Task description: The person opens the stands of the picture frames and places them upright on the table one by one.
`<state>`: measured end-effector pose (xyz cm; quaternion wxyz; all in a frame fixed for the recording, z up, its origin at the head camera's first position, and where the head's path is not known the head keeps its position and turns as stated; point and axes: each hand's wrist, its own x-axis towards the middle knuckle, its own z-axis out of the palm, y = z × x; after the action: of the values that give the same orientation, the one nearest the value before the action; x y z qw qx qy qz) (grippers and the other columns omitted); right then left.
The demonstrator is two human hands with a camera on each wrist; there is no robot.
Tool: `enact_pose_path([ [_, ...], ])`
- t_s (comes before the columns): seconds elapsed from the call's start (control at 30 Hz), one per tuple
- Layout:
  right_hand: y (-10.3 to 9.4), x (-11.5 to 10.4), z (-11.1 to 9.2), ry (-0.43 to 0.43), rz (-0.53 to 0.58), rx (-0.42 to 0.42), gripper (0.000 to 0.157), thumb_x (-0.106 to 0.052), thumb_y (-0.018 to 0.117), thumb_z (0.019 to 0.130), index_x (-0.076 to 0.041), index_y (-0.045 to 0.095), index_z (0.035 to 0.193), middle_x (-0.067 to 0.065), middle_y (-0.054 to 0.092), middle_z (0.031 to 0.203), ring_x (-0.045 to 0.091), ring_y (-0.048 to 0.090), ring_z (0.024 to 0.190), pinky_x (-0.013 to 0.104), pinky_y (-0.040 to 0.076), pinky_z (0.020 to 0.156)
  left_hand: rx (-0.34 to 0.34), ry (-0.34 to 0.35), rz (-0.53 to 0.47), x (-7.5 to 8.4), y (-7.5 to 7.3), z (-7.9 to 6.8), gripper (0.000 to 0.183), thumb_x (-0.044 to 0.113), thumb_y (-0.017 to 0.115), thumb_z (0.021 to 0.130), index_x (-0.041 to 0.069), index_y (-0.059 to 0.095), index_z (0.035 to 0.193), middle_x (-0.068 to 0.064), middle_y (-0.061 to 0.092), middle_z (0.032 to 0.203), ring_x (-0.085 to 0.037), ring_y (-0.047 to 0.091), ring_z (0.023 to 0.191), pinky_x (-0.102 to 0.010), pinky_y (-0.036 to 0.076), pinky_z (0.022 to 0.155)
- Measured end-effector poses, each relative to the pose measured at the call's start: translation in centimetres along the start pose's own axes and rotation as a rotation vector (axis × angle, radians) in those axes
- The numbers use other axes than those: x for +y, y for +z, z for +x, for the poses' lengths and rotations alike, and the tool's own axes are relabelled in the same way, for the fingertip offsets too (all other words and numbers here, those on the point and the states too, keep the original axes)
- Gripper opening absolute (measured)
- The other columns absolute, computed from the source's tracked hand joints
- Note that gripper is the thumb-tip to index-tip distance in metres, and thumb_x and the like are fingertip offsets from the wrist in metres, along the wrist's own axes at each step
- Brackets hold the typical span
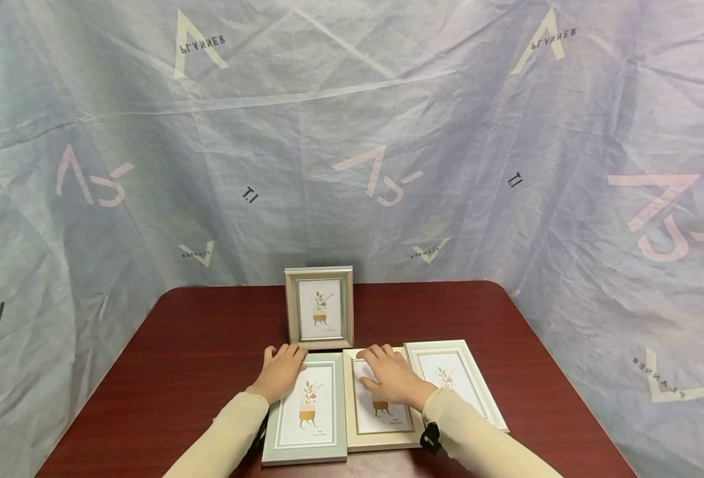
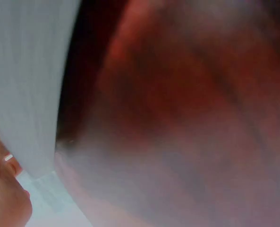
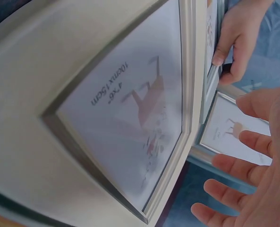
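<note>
My left hand (image 1: 281, 375) holds the far left corner of a pale green picture frame (image 1: 304, 453), which lies face up at the table's near side. In the right wrist view its thumb (image 3: 218, 57) presses at that frame's edge. The left wrist view is mostly blurred, with a grey-green frame side (image 2: 26, 71) at its left. Over the cream picture frame (image 1: 382, 428) beside it, my right hand (image 1: 390, 378) hovers, fingers spread and holding nothing. Each frame shows a potted plant print, partly covered by my right hand on the cream one.
A white picture frame (image 1: 459, 378) lies at the right, against the cream one. Behind the green frame, a beige and green picture frame (image 1: 319, 309) stands upright. All are on a dark red table (image 1: 208, 338), with a grey printed cloth (image 1: 304, 133) hanging behind.
</note>
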<state>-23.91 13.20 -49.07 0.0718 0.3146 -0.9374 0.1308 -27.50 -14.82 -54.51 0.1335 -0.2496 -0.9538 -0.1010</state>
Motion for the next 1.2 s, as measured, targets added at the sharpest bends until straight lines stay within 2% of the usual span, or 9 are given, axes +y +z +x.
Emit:
enact_pose_path([
  [0.23,-0.6,0.1,-0.3,-0.001,0.016,0.027,0.041,-0.025,0.067,0.092,-0.008,0.056,0.127,0.009,0.058,0.119,0.028,0.053,0.107,0.048,0.046,0.085,0.041,0.035,0.010,-0.1,-1.4,0.3,0.023,0.019,0.063,0.097,0.010,0.060,0.118,-0.003,0.056,0.106,-0.022,0.055,0.093,-0.050,0.029,0.084],
  [0.47,-1.3,0.3,-0.6,-0.010,0.027,0.066,0.041,-0.023,0.069,0.091,-0.007,0.057,0.127,0.009,0.059,0.118,0.030,0.054,0.106,0.049,0.046,0.087,0.094,0.083,-0.017,-0.2,-2.6,0.2,0.021,0.018,0.063,0.097,0.009,0.060,0.116,-0.003,0.055,0.106,-0.021,0.052,0.092,-0.049,0.029,0.082],
  [0.7,-2.0,0.4,-1.0,0.003,0.019,0.085,0.041,-0.023,0.069,0.091,-0.006,0.057,0.127,0.009,0.058,0.118,0.030,0.053,0.107,0.050,0.044,0.089,0.094,0.118,-0.006,-0.3,-3.8,0.2,0.029,0.020,0.061,0.099,0.008,0.060,0.124,-0.003,0.062,0.112,-0.020,0.052,0.098,-0.046,0.028,0.082],
  [0.93,-2.7,0.5,-1.4,0.000,0.025,0.100,0.041,-0.022,0.068,0.091,-0.006,0.057,0.128,0.009,0.059,0.118,0.032,0.054,0.108,0.050,0.045,0.086,0.133,0.191,0.029,0.0,-5.5,0.2,0.030,0.021,0.063,0.097,0.006,0.059,0.123,-0.004,0.062,0.105,-0.021,0.052,0.094,-0.046,0.028,0.080],
  [1.2,-3.5,0.7,-1.7,0.010,0.017,0.120,0.043,-0.022,0.069,0.091,-0.006,0.057,0.129,0.009,0.059,0.118,0.032,0.054,0.109,0.051,0.045,0.089,0.111,0.224,0.079,0.3,-7.7,0.4,0.032,0.023,0.063,0.097,0.007,0.061,0.125,-0.002,0.063,0.108,-0.020,0.050,0.094,-0.044,0.028,0.079],
])
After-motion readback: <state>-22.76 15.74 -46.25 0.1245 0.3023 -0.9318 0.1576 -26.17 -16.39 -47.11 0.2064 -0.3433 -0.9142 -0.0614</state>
